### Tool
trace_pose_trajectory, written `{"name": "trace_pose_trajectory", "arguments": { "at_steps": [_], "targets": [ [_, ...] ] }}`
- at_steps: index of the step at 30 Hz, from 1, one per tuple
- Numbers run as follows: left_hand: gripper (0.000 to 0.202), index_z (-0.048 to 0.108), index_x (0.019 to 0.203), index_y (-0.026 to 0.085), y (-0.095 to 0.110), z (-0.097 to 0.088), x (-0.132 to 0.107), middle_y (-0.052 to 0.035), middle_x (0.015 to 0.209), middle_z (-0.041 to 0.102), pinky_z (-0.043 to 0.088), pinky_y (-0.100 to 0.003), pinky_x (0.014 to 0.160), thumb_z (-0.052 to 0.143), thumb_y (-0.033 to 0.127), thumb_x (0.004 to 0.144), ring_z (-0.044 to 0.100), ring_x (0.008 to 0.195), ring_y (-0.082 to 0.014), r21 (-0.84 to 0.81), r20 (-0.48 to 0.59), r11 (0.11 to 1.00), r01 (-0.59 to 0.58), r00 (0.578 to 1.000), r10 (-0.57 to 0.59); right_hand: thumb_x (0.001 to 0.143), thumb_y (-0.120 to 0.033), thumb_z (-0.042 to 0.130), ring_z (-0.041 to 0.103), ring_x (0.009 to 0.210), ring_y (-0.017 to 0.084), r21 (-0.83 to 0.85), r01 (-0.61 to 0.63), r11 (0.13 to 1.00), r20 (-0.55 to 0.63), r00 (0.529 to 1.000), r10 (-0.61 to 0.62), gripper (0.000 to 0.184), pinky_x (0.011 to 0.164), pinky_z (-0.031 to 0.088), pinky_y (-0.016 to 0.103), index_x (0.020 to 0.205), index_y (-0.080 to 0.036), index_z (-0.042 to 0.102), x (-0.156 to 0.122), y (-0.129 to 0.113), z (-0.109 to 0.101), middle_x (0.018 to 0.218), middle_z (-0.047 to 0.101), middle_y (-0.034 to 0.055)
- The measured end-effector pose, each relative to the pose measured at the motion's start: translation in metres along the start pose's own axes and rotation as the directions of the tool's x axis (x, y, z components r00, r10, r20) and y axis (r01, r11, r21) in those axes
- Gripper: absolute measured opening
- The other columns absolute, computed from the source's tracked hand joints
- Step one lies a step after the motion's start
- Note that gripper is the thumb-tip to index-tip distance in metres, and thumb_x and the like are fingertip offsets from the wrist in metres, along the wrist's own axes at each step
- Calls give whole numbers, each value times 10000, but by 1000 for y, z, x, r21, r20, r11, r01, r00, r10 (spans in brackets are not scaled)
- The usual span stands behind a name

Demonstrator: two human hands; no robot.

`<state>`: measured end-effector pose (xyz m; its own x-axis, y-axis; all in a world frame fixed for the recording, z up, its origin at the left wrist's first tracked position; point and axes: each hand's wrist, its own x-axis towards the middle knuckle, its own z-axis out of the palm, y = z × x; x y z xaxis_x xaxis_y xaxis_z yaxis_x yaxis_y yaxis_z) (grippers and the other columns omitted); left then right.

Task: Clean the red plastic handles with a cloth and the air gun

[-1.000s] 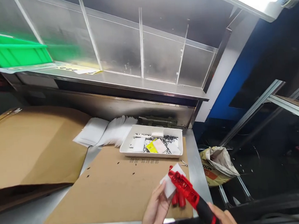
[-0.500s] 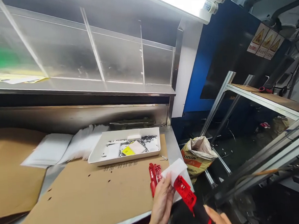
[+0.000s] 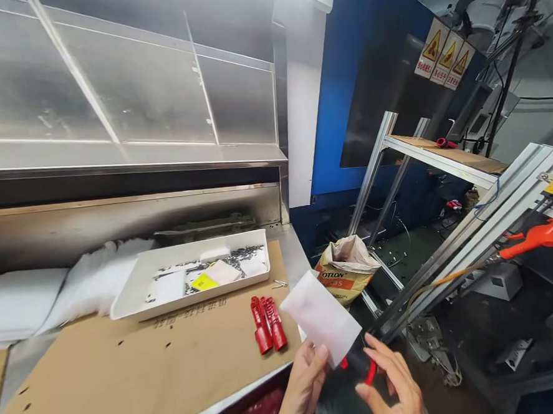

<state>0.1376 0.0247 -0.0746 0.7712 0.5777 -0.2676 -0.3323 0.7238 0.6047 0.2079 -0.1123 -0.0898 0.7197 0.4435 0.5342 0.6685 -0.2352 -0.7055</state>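
Observation:
Over the front right corner of the bench, my left hand (image 3: 308, 377) is closed on a thin white foam sheet or pouch (image 3: 321, 316), with the thumb in front. A red bit (image 3: 344, 363) shows under the sheet's lower edge; the rest of it is hidden. Just to the right, my right hand (image 3: 392, 378) pinches a curved red plastic piece (image 3: 371, 373) between thumb and fingers. I cannot tell whether the two red bits belong to one part. Two red plastic housings (image 3: 269, 325) lie side by side on the cardboard (image 3: 141, 371), left of the sheet.
A white tray (image 3: 137, 309) with small black pieces and packets stands on the cardboard. White foam pouches (image 3: 24, 300) are stacked at left. Beyond the bench's right edge are a paper sack (image 3: 350, 265), a metal frame rack (image 3: 437, 150) and an orange air gun (image 3: 536, 238).
The view has swung right. The white sheet now faces me and covers most of the red part that was visible before it. My right hand has come closer to my left.

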Motion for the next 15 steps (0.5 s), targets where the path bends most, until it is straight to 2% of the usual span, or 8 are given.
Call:
{"name": "trace_pose_trajectory", "arguments": {
  "at_steps": [2,4,9,10,12,14,15],
  "targets": [
    [548,697,1020,152,-6,1,-3,-142,1055,742,453,-404,1005,867,427,577,625,1112,-335,36,27,999,18,999,-19,848,-568,574,670,921,244,-35,70,997,-21,997,-71,406,743,569,353,1068,-246,686,5,0,-6,1222,664,105],
    [546,702,1011,152,-12,1,-6,-144,1071,736,443,-425,1003,874,418,566,624,1104,-346,74,58,997,39,997,-43,859,-542,577,645,1023,266,-69,125,990,-23,992,-126,390,810,569,387,1075,-232,675,9,1,-12,1261,640,122],
    [657,719,1008,144,-22,-7,-10,-151,1062,737,405,-465,1013,938,361,428,604,1108,-386,119,146,985,124,979,-141,841,-429,654,678,967,221,-101,321,941,97,945,-312,360,776,599,314,1140,-231,622,19,2,-25,1141,709,89],
    [669,722,1008,144,-23,-9,-9,-151,1077,733,405,-450,1014,941,363,416,593,1127,-380,84,163,979,188,966,-199,841,-427,655,686,936,212,-103,336,936,103,940,-326,350,762,602,304,1130,-231,621,21,1,-26,1088,728,76],
    [654,719,1030,149,-24,-12,-5,-144,1113,722,445,-415,967,907,443,477,591,1134,-350,-36,202,932,361,916,-347,859,-436,627,689,878,207,-120,332,936,73,943,-325,309,739,605,308,1085,-226,626,23,-2,-27,1001,746,62],
    [639,708,1061,138,-27,-12,-1,-140,1119,719,507,-365,844,823,547,584,616,1093,-314,-165,247,844,510,850,-465,863,-429,622,680,827,209,-157,328,932,68,945,-321,271,706,605,321,1039,-224,629,24,-5,-28,959,750,53],
    [639,705,1065,125,-30,-11,1,-136,1101,725,523,-331,775,793,571,616,633,1057,-292,-214,261,811,545,831,-491,849,-417,642,673,808,210,-181,330,927,98,944,-316,263,688,606,324,1031,-228,631,24,-6,-29,960,750,45]
  ]
}}
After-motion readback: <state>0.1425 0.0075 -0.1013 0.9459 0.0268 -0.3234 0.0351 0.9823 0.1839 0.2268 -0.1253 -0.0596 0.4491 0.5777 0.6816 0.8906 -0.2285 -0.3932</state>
